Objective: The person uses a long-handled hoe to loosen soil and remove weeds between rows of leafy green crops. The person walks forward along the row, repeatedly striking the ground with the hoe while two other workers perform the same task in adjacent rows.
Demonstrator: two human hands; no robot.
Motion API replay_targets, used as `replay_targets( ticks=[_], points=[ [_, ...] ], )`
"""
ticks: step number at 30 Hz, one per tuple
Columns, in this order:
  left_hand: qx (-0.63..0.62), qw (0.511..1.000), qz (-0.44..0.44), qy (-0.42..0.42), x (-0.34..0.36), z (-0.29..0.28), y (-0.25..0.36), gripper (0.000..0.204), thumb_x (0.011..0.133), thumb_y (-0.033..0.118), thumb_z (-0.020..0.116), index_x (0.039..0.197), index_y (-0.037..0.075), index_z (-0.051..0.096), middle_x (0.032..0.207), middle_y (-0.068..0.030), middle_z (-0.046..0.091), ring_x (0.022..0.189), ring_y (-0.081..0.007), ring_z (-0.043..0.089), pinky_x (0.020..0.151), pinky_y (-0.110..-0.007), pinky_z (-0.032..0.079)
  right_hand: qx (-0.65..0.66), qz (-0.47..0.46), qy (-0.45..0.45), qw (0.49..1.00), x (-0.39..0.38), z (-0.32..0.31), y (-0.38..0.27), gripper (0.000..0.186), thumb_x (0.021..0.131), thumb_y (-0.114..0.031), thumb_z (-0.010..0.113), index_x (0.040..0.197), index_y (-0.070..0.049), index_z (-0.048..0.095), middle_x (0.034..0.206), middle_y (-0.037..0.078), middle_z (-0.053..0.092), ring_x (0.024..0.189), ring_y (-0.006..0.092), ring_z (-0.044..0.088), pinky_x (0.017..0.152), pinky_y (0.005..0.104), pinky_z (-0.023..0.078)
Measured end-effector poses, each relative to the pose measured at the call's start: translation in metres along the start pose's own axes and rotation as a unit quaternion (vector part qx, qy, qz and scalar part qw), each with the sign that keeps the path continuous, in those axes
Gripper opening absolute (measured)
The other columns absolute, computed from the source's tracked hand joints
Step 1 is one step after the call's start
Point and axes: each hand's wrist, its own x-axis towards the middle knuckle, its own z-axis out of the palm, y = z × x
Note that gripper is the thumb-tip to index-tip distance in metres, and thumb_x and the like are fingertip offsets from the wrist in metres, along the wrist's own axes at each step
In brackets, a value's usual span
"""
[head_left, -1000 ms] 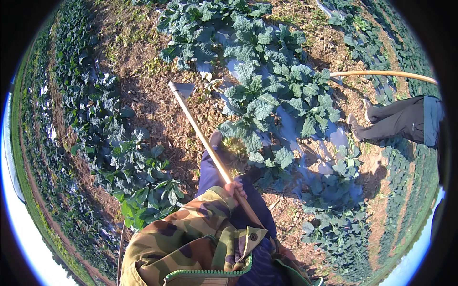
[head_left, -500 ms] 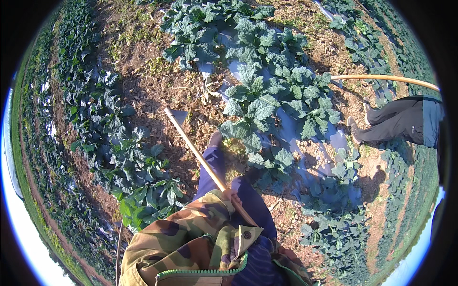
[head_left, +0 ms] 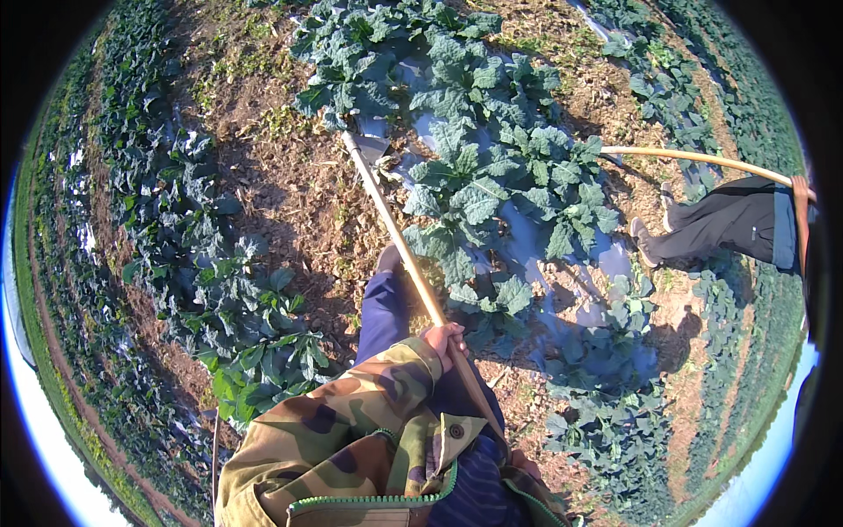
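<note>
One long-handled hoe (head_left: 393, 230) slants across the middle of the view, its metal blade (head_left: 372, 147) at the upper end, at bare soil (head_left: 303, 167) just beside a row of broad-leaved plants (head_left: 474, 202); whether the blade touches the ground cannot be told. The left hand (head_left: 445, 341), emerging from the sleeve of a camouflage jacket (head_left: 325, 439), is clamped around the wooden shaft. The right hand (head_left: 524, 461) shows only in part, beside the jacket and near the shaft's lower end; its grip cannot be told. Dark blue trousers (head_left: 382, 312) extend forward beneath the shaft. At right, a co-worker's hand (head_left: 801, 189) is on a second wooden handle (head_left: 694, 155); silvery-blue sheeting (head_left: 522, 235) lies among the plants
</note>
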Motion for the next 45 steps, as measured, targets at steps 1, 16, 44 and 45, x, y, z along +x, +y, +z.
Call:
replay_targets(
  ticks=[1,16,44,45],
  points=[
    [-0.002,1.000,-0.005,-0.008,0.004,0.005,0.005,0.010,0.077,0.009,0.051,0.072,0.010,0.043,0.057,-0.0008,0.038,0.048,-0.0160,0.041,0.051,-0.034,0.039,0.000,-0.003,0.000,1.000,0.000,-0.001,-0.001,0.034,0.078,-0.036,0.052,0.097,-0.009,0.047,0.073,0.019,0.059,0.074,0.0376,0.059,0.062,0.0451,0.045],
    [0.096,0.991,-0.009,0.097,0.004,-0.017,-0.028,0.015,0.078,0.013,0.059,0.083,0.009,0.045,0.062,-0.0045,0.044,0.052,-0.0214,0.048,0.053,-0.040,0.045,0.050,-0.008,-0.031,0.998,0.016,0.025,0.034,0.032,0.076,-0.034,0.057,0.093,-0.007,0.052,0.079,0.019,0.060,0.078,0.0374,0.058,0.066,0.0452,0.045],
    [0.230,0.940,0.252,0.018,0.089,0.116,0.147,0.022,0.082,0.015,0.056,0.070,0.004,0.040,0.045,-0.0047,0.043,0.033,-0.0156,0.042,0.030,-0.030,0.036,0.230,-0.086,0.161,0.956,0.106,-0.092,-0.179,0.029,0.069,-0.018,0.061,0.090,0.002,0.056,0.080,0.018,0.060,0.077,0.0315,0.059,0.067,0.0393,0.046],
    [0.258,0.931,0.254,0.040,0.092,0.108,0.148,0.024,0.082,0.018,0.056,0.069,0.004,0.041,0.045,-0.0039,0.043,0.033,-0.0148,0.043,0.030,-0.030,0.037,0.237,-0.116,0.164,0.951,0.109,-0.088,-0.182,0.030,0.071,-0.018,0.058,0.093,0.001,0.054,0.085,0.020,0.060,0.082,0.0336,0.058,0.070,0.0406,0.046]
  ],
)
